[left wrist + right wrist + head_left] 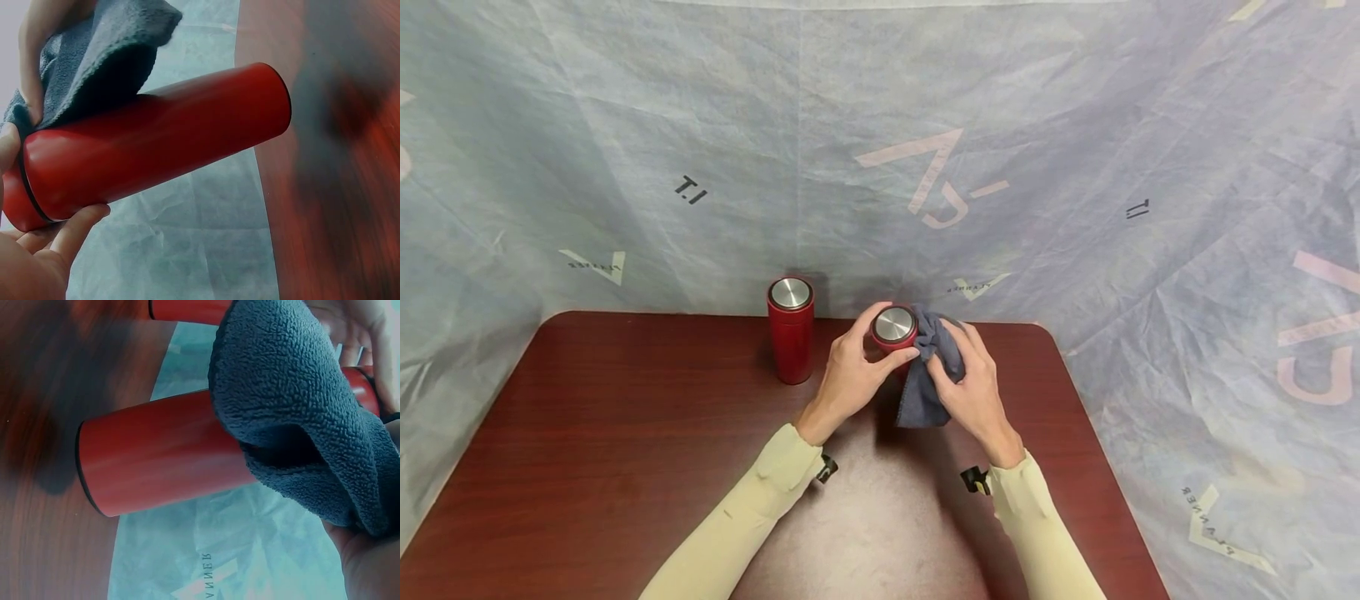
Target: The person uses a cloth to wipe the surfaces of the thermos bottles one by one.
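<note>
My left hand [853, 375] grips a red thermos flask [169, 140] near its top, thumb and fingers around the lid end. Its round lid [895, 324] is brushed silver with a dark ring. In the left wrist view the flask's base shows apart from the tabletop. A grey-blue cloth [281, 381] is bunched in my right hand [973, 387], pressed to the flask's side near the lid. One corner of the cloth hangs down in front of the flask. Part of the right fingers is hidden behind the fabric.
A second red thermos flask [792, 333] stands upright to the left, near the back edge of the dark red wooden table [587, 433]. A pale printed sheet [737, 150] hangs behind and at both sides.
</note>
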Demonstrator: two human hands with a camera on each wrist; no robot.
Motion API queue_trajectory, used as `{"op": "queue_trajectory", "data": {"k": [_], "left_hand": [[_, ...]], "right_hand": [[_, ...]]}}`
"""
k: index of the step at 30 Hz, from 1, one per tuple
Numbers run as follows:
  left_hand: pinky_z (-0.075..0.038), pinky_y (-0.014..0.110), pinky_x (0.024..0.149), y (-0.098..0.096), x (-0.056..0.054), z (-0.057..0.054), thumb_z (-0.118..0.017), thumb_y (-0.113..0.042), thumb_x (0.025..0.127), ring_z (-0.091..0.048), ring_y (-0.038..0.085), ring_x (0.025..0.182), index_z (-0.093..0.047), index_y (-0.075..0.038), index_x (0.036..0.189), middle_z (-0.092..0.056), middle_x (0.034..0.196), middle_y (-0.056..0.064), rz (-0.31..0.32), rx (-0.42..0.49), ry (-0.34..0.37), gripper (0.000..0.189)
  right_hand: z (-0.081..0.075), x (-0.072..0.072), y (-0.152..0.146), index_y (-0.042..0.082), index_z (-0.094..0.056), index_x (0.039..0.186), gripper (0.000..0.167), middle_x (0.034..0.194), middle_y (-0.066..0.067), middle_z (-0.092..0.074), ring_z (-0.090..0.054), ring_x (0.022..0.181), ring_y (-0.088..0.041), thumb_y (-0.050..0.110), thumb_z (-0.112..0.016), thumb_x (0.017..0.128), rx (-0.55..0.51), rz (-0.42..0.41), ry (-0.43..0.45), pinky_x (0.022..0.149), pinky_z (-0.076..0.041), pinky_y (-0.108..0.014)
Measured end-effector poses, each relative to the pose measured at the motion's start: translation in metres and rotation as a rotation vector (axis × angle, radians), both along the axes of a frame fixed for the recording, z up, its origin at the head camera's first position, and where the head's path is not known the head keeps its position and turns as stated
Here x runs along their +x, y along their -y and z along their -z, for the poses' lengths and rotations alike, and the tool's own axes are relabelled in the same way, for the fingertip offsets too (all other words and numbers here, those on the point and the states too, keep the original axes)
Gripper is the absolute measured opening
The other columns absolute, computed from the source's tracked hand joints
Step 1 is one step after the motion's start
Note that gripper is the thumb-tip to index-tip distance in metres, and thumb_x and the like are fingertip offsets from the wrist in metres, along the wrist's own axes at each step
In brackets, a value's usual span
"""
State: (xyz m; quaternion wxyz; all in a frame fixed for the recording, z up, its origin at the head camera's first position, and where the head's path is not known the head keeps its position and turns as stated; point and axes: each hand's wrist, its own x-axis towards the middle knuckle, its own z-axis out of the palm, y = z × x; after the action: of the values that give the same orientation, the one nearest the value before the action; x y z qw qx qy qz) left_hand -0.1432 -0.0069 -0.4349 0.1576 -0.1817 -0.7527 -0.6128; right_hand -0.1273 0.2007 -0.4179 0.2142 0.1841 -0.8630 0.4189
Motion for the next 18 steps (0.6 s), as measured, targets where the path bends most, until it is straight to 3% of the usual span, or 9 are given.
{"op": "queue_trajectory", "data": {"k": [8,18], "left_hand": [[-0.063,0.037,0.092,0.002,0.001,-0.002,-0.092,-0.032,0.089,-0.074,0.015,0.112,-0.056,-0.016,0.154,-0.074,0.128,0.004,-0.006,0.004,0.012,0.076],[-0.062,0.039,0.092,0.003,0.002,-0.004,-0.091,-0.034,0.089,-0.072,0.015,0.113,-0.056,-0.022,0.154,-0.073,0.131,0.001,-0.02,-0.014,0.016,0.075]], "right_hand": [[0.012,-0.001,-0.005,0.015,-0.065,0.148,0.05,0.144,-0.007,-0.062,-0.063,0.124,-0.024,0.011,-0.073,0.099,-0.001,-0.009,0.023,0.098,-0.052,-0.047],[0.027,-0.003,-0.014,0.013,-0.066,0.145,0.049,0.142,-0.004,-0.063,-0.063,0.124,-0.021,0.012,-0.075,0.097,0.01,0.008,0.062,0.102,-0.049,-0.038]]}}
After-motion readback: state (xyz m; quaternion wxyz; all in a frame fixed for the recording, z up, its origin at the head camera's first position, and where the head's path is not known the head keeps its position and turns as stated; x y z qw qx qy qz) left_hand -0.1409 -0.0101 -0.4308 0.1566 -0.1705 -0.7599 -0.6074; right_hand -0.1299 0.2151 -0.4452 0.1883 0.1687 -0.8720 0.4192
